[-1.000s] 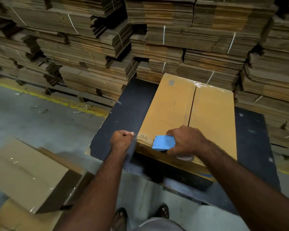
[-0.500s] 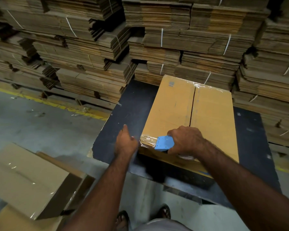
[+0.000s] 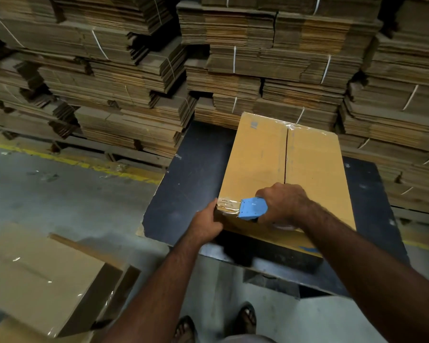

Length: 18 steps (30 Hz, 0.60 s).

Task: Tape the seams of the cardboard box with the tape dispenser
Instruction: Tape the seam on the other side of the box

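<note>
A closed cardboard box (image 3: pixel 258 159) lies flat on a black table (image 3: pixel 196 174), its centre seam running away from me. Clear tape shines along its far edge and on its near left corner. My right hand (image 3: pixel 282 204) grips a blue tape dispenser (image 3: pixel 252 209) that sits on the box's near edge, close to the left corner. My left hand (image 3: pixel 208 224) presses against the near left corner of the box, fingers wrapped on its side face just below the fresh tape.
Strapped bundles of flattened cardboard (image 3: pixel 258 70) are stacked high behind and to the right of the table. Taped cardboard boxes (image 3: pixel 47 276) sit on the concrete floor at lower left. A yellow floor line (image 3: pixel 84 165) runs along the stacks. My sandalled feet (image 3: pixel 245 320) are below.
My left hand, a fist holding the tape end off the corner, opened and now presses the box's near left corner. The dispenser stays near that corner, with tape now laid there.
</note>
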{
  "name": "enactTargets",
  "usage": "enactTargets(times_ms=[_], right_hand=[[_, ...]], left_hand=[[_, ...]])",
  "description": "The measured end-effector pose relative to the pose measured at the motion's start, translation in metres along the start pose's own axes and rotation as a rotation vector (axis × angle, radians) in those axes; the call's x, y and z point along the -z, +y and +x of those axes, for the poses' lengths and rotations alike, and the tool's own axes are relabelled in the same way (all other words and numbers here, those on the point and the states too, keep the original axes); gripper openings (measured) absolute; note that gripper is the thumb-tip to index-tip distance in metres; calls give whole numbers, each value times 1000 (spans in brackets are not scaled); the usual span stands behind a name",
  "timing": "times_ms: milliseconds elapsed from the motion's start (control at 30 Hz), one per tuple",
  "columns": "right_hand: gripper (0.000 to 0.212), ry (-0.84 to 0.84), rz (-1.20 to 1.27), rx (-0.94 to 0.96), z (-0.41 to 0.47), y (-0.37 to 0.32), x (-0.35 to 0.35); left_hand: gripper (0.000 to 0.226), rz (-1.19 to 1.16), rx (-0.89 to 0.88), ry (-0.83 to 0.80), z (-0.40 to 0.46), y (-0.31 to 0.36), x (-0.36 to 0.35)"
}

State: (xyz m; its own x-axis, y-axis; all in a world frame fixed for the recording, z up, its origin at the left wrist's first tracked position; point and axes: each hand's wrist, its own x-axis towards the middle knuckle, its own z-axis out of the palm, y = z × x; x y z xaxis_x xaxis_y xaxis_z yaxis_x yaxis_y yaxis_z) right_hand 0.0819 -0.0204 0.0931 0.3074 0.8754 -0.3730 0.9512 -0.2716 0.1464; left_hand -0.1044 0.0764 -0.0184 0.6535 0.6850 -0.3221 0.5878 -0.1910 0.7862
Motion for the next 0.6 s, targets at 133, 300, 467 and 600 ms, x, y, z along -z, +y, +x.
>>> enactTargets(times_ms=[133,300,467,600], right_hand=[[66,-15,2,-9,-2,-3,-1],[63,-68,10,-22,-1,-4,3],[62,-86,3,-37,2,-7,3],[60,-86,-11,-61,-1,-11,3]], left_hand=[[78,-82,24,35,-11,8,6],[91,-116,20,-75,-3,6,3],[85,295,-116,-22,-2,11,7],[71,541,-481,123,-3,9,-4]])
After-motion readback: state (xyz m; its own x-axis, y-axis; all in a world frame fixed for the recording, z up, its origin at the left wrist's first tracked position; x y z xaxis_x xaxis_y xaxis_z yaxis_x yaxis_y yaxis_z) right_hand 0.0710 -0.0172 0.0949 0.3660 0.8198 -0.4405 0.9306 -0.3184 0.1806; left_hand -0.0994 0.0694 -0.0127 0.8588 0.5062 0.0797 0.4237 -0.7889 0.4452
